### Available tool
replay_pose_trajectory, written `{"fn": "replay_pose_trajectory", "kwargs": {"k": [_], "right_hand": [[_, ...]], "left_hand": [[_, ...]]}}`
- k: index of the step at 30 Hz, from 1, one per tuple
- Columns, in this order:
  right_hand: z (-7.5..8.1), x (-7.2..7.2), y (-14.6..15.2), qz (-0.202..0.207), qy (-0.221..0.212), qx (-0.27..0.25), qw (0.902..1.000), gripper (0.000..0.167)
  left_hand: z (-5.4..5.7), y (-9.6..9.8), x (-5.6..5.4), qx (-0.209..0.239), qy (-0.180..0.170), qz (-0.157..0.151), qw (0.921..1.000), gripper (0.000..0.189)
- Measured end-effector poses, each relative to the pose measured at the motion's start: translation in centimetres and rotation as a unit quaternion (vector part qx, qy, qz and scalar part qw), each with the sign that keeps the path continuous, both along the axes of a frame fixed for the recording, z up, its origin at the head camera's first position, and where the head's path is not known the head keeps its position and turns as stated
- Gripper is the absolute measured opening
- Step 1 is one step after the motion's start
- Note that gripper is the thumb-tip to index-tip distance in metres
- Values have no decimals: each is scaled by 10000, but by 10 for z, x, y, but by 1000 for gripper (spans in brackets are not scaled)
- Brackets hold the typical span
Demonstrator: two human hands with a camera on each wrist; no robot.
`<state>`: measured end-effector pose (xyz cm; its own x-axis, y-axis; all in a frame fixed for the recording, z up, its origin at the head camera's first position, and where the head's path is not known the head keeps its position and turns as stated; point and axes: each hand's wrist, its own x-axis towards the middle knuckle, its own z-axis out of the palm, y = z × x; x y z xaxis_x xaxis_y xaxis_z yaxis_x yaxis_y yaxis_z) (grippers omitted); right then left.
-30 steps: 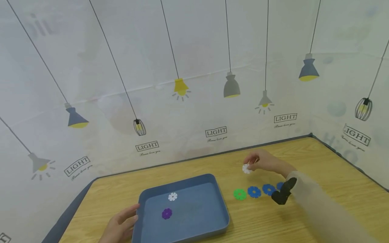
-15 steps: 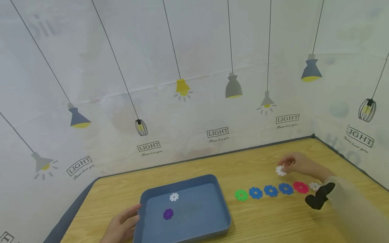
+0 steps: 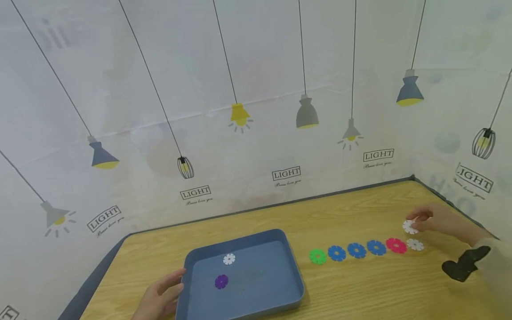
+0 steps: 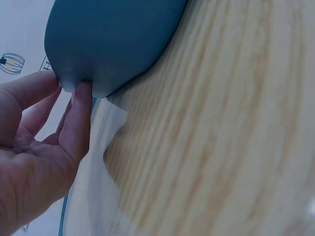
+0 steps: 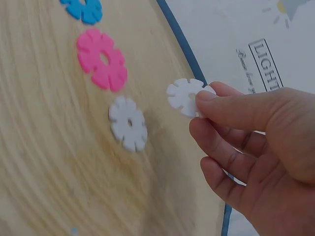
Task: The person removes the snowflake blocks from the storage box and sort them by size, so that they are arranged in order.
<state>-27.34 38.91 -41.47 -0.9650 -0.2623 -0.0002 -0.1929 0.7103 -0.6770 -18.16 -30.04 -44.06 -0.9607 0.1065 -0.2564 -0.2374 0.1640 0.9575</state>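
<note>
A white wall (image 3: 200,66), printed with hanging lamps and LIGHT labels, stands behind the wood-grain worktop (image 3: 352,293). Clock positions are read from the head view.

Right hand (image 3: 446,222), between 3 and 4 o'clock: thumb and forefinger closed on the held white disc (image 5: 180,96), remaining fingers curled loosely. This notched disc lies between 11 and 12 o'clock from the row-end white disc (image 3: 411,243), near it.

Row on worktop, from 9 to 3 o'clock: green disc (image 3: 314,256), three blue discs (image 3: 352,250), pink disc (image 3: 391,245), row-end white disc.

Blue tray (image 3: 264,284), at 6 o'clock: contains a purple disc (image 3: 218,282), with another white disc (image 3: 226,259) between 12 and 1 o'clock from it.

Left hand (image 3: 158,295), at 7 o'clock: fingers relaxed and parted, tips touching the tray's 9 o'clock side.
</note>
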Motion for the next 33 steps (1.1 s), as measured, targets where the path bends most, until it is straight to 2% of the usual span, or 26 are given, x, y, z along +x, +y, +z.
{"fn": "replay_pose_trajectory", "kwargs": {"k": [5, 10, 12, 19, 28, 33], "right_hand": [[-5, 8, 19, -237, 14, 275, 9993, 35], [-14, 10, 32, -473, -178, 522, 9974, 38], [-17, 10, 35, -535, -310, 553, 9966, 40], [-26, 10, 38, -705, -322, 726, 9943, 43], [-23, 16, 37, -676, -754, 483, 9937, 49], [-27, 17, 37, -617, -652, 568, 9943, 42]], "left_hand": [[-1, -1, 0, -62, 40, -7, 10000, 63], [-1, -1, 0, -80, 67, 25, 9999, 62], [-1, 0, 0, -81, 75, 48, 9999, 62], [0, 1, 1, -168, 89, 72, 9998, 62], [2, 1, 1, -106, 56, 60, 9999, 62], [2, 2, 1, -133, 50, 75, 9999, 62]]}}
